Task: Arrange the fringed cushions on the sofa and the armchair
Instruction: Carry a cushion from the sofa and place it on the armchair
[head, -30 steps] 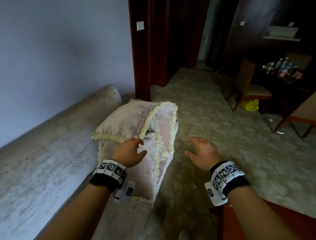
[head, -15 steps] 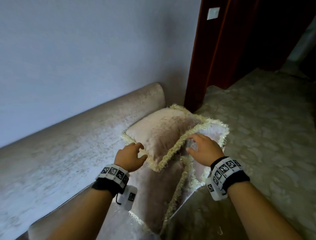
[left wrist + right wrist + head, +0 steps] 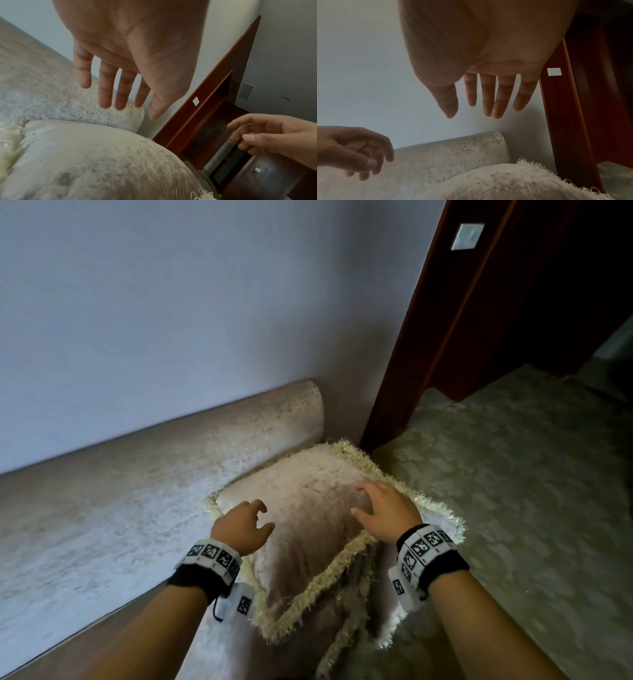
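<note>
Head view showed 2 cushions (image 3: pixel 308 529) stacked at the sofa (image 3: pixel 120 508) end. Both grips, left hand (image 3: pixel 241 525) and right hand (image 3: pixel 387 513), hovered open, holding nothing. Spreading them, and the armchair, seemingly remained.

Head view looks down from above; both wrist views, somewhat blurred, face along the fingers, sharing the sofa back (image 3: pixel 219 436)

Person's forearms, bare to the wrist. Left wrist band (image 3: pixel 209 566): a black fabric cuff topped by a ring of white square tiles, each printed with a black-and-white coded marker. Below it hangs a small white camera unit (image 3: pixel 239 601) bearing one more marker, with a short dark cable looped at its left side. Right wrist band (image 3: pixel 428 556): same black cuff and marker tiles; white housing (image 3: pixel 404 587) on its left side.
</note>
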A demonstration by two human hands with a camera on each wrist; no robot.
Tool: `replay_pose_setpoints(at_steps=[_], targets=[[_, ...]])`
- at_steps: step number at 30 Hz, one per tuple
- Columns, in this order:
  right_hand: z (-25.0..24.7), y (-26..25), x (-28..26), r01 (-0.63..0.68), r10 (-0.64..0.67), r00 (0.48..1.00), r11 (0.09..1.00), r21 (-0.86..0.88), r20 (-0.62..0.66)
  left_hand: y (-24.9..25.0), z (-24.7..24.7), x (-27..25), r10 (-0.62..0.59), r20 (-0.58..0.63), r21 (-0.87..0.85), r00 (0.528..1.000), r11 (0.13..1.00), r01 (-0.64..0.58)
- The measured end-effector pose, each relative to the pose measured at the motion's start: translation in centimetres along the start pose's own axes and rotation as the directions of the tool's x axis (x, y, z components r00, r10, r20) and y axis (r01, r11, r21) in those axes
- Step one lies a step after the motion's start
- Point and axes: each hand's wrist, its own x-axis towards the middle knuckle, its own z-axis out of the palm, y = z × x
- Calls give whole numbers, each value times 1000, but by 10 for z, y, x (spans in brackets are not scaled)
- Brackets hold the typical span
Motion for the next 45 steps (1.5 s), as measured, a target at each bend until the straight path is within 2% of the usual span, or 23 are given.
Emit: replay_pose_setpoints(at_steps=[5,10,13,18,20,23,25,30,32,34,38,42,45], targets=[[3,22,59,2,-4,994,1000,15,106,3,9,50,-79,56,-40,995,996,82],[14,55,136,-20,27,960,999,-29,277,-14,29,89,-218,137,53,966,976,212],[24,73,186,-11,23,922,999,-33,386,-29,48,106,-354,222,28,908,934,357],[52,100,281,37,-4,846,998,-50,533,-42,85,133,-554,348,-139,757,767,626],[68,106,315,37,-6,805,999,-40,593,-43,95,144,-590,363,-216,722,700,681],[108,122,359,-17,27,727,1000,-21,686,-44,104,155,-641,415,-201,646,628,752],[116,117,368,-35,61,663,998,-50,746,-46,109,157,-643,466,-198,607,594,780],[126,106,370,-119,152,556,988,-102,817,-49,116,165,-650,561,-183,512,506,843],[132,107,369,-157,160,535,984,-88,829,-52,122,169,-631,591,-250,503,450,857],[135,107,368,-210,175,521,975,-73,836,-51,124,173,-614,600,-305,514,418,856],[139,106,364,-273,194,540,961,-48,819,-50,127,171,-594,593,-367,544,402,839],[119,92,352,-177,188,585,979,-101,789,-42,120,156,-590,551,-472,591,363,803],[104,78,352,-90,117,604,993,-78,789,-47,95,144,-590,452,-494,669,459,738]])
